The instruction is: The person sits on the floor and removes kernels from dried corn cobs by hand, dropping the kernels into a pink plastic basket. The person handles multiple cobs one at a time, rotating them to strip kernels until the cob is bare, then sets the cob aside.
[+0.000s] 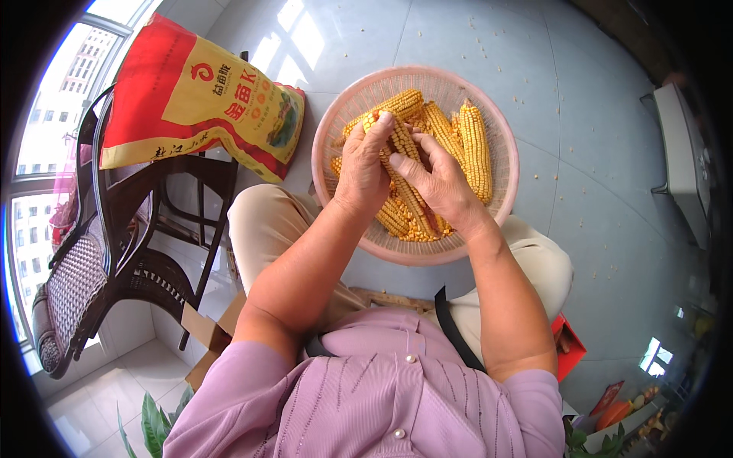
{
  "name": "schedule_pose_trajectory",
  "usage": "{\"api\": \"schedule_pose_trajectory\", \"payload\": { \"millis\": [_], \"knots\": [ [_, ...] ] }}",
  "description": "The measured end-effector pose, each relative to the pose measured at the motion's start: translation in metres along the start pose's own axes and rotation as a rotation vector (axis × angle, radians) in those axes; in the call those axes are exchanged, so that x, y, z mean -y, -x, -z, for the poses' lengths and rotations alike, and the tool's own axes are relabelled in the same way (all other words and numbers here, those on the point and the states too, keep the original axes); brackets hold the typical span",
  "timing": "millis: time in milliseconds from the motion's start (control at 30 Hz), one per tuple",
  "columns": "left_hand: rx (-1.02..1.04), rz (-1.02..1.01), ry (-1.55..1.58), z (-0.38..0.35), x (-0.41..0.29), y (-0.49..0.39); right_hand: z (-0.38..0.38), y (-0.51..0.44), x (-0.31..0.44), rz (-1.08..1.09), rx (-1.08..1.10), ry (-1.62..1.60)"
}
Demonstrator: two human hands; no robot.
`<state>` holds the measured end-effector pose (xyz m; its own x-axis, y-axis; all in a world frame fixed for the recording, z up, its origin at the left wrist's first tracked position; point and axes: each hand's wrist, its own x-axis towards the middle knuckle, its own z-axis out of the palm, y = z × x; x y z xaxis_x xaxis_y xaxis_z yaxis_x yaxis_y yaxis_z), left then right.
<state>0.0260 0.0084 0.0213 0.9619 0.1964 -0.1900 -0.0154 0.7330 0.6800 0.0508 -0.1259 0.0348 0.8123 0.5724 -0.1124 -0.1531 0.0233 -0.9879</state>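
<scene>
Over a round pink plastic basket (511,154), my left hand (366,163) grips a dried corn ear (409,192) from its left side. My right hand (444,183) closes on the ear from the right, its thumb laid along the kernels. Reddish bare cob shows near the ear's lower end. Another stretch of kernels (405,143) shows between my hands; whether it belongs to a second held ear I cannot tell. Below lie loose yellow kernels (421,229) and several more ears, one upright-looking ear (476,151) along the right wall.
A red and yellow printed sack (200,97) leans on a dark woven chair (74,286) at left. Kernels (515,100) are scattered over the grey tiled floor (607,189). A cardboard box (206,335) stands by my left side, a red box (567,346) by my right.
</scene>
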Motion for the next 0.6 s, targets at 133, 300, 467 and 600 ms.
{"api": "schedule_pose_trajectory", "payload": {
  "millis": [133, 300, 467, 600],
  "knots": [
    [-0.007, 0.072, -0.008, 0.006, -0.003, -0.004, 0.004, 0.003, 0.005, 0.077, 0.049, 0.198],
    [-0.051, -0.031, -0.32, 0.0, 0.001, -0.001, -0.002, 0.011, 0.006, 0.029, -0.066, 0.467],
    [0.031, 0.054, -0.295, -0.004, -0.009, 0.001, 0.004, 0.008, -0.002, 0.066, -0.066, 0.344],
    [0.116, 0.045, -0.298, 0.002, -0.014, 0.0, 0.015, 0.007, 0.003, 0.032, 0.063, 0.189]
  ]
}}
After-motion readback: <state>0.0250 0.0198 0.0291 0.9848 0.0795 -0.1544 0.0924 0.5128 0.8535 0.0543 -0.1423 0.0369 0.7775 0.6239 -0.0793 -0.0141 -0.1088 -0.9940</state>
